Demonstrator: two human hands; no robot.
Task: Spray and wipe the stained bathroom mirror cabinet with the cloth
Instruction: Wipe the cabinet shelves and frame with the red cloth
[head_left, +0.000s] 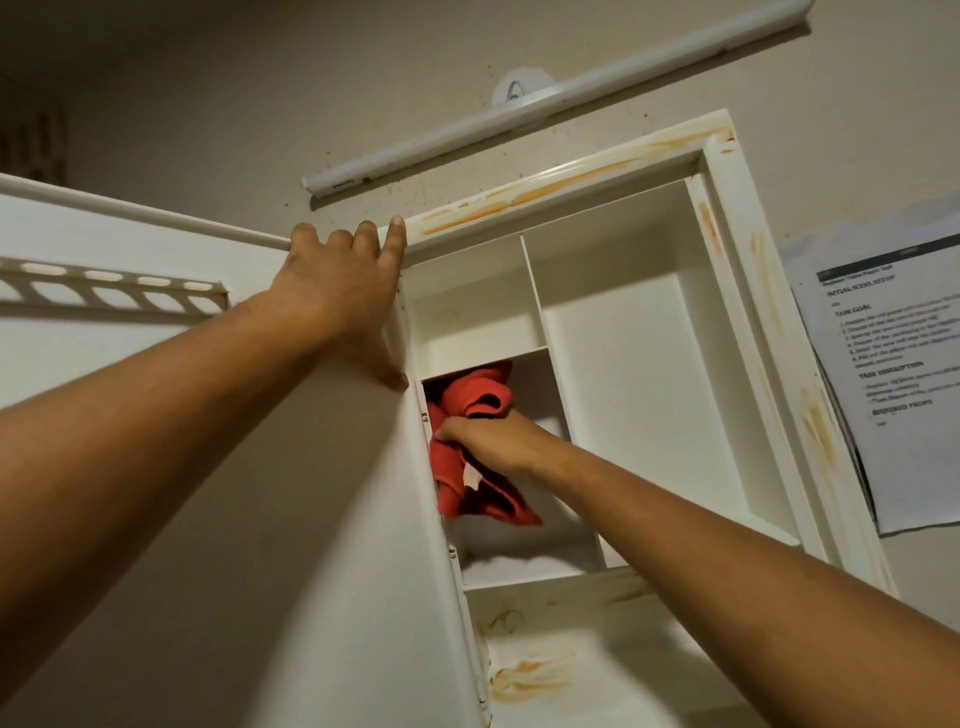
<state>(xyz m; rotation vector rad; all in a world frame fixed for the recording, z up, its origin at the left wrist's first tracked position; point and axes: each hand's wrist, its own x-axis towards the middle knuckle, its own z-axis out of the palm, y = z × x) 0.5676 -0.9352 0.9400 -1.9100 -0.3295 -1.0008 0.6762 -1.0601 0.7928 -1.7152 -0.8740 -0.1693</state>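
head view: the white cabinet (727, 322) hung on a beige wall (208, 104), seen from below, with its door (322, 519) swung open to the left. orange-brown stains (524, 195) streaked the top of the frame, ran down the right side, and marked the lower shelf (530, 675). a white tube light (519, 114) was fixed to the wall above the cabinet, and a printed paper sheet (893, 374) was stuck to the wall at the right, its small text too blurred to read. the left hand (337, 296) lay flat and open against the upper corner of the door, its fingers (397, 236) spread over the top edge, gripping nothing. the right hand (493, 441) was clenched on the red cloth (467, 467), pressing it against the left inner wall of the middle left compartment. part of the cloth was hidden behind the door edge. the door's mirror side faced away, out of sight. the bottom of the cabinet was cut off by the frame.
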